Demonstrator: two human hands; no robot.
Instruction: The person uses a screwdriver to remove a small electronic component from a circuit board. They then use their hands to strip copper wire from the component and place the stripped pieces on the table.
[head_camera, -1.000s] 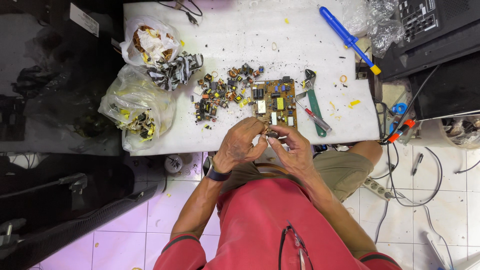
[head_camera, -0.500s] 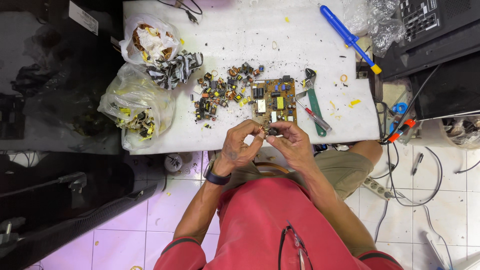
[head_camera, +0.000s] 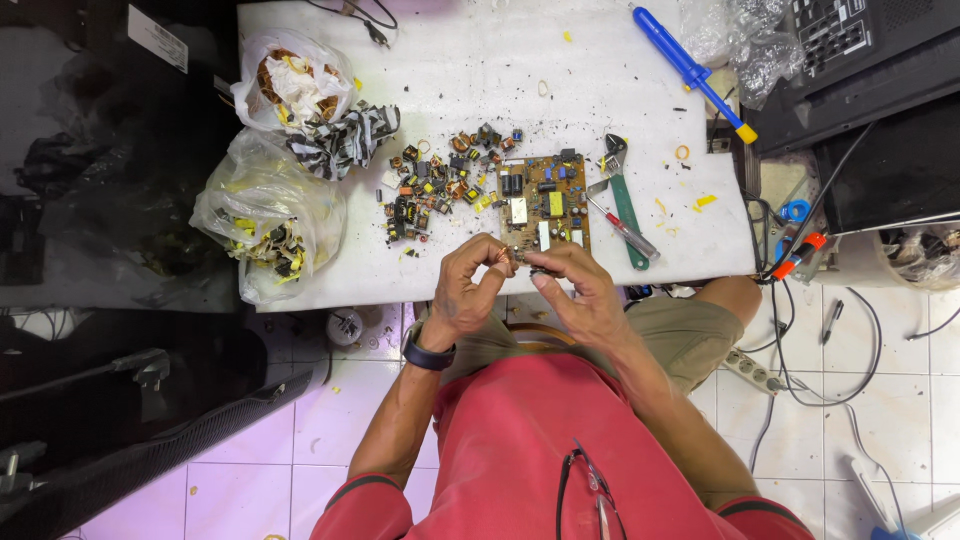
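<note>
My left hand (head_camera: 470, 285) and my right hand (head_camera: 578, 290) meet at the near edge of the white table (head_camera: 480, 60). Together they pinch a small copper-wound part (head_camera: 507, 261) between the fingertips. Just beyond them lies a brown circuit board (head_camera: 543, 200) with yellow and dark components. To its left is a scatter of several small pulled-off electronic parts (head_camera: 430, 185). A dark watch sits on my left wrist.
Two clear plastic bags (head_camera: 270, 215) of scrap parts and a striped cloth (head_camera: 345, 135) lie at the table's left. A green-handled wrench (head_camera: 625, 200), a red screwdriver (head_camera: 625, 228) and a blue screwdriver (head_camera: 690, 65) lie right of the board. Cables and a power strip (head_camera: 750, 372) are on the tiled floor.
Both hands stay together at the table edge; the fingers have shifted slightly around the small part.
</note>
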